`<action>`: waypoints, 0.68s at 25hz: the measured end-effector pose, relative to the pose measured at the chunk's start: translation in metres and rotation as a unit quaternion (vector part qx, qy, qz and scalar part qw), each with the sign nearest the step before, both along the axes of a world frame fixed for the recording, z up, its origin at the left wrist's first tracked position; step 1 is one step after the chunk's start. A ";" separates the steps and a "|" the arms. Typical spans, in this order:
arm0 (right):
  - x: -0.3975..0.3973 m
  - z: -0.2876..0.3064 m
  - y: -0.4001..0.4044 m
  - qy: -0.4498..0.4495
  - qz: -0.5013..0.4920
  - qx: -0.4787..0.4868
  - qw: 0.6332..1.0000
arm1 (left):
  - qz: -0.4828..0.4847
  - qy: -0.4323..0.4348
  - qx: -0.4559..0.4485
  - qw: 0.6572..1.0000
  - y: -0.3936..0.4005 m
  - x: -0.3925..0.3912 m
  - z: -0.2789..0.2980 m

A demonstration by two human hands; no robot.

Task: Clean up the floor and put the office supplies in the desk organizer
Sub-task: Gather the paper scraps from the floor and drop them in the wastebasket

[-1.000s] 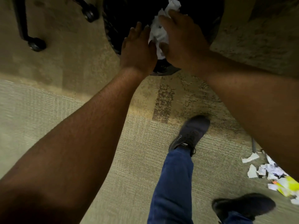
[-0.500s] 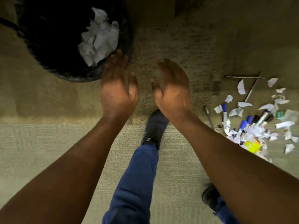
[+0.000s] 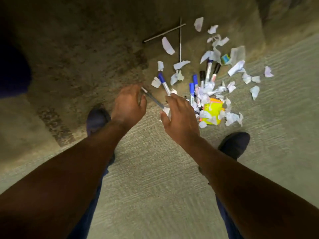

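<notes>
A scatter of torn white paper scraps [image 3: 217,90] lies on the carpet at the upper right. Mixed into it are several blue- and black-capped markers [image 3: 193,88], a yellow and orange sticky-note pad [image 3: 211,111] and a small teal item [image 3: 225,59]. A grey pen [image 3: 153,100] lies between my hands. My left hand [image 3: 128,105] hovers over the pen's left end, fingers spread and empty. Just left of the pile, my right hand [image 3: 179,114] is open too, palm down. The desk organizer is out of view.
Two thin sticks [image 3: 164,32] lie crossed on the darker carpet beyond the pile. My shoes stand at the left [image 3: 95,118] and right [image 3: 234,144] of my arms. A dark shape [image 3: 12,73] fills the left edge.
My hands dropped a wad of paper into the black bin, came away empty, and the view swung right. Both hands now hover over the scatter of scraps and markers.
</notes>
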State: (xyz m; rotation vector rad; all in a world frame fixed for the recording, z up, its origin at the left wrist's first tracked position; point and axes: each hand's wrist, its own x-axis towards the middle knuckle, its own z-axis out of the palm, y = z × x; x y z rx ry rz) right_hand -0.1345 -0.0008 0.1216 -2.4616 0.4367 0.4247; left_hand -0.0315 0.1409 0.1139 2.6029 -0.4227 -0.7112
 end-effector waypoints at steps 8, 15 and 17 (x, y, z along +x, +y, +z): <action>-0.069 -0.092 -0.107 0.133 0.030 -0.072 0.988 | -0.174 0.079 0.139 0.972 -0.099 -0.020 -0.109; -0.035 -0.160 -0.147 0.110 0.082 -0.127 0.982 | -0.243 -0.011 0.122 0.962 -0.140 0.008 -0.162; -0.039 -0.164 -0.146 0.093 0.106 -0.135 0.981 | -0.246 -0.037 0.108 0.962 -0.146 0.010 -0.164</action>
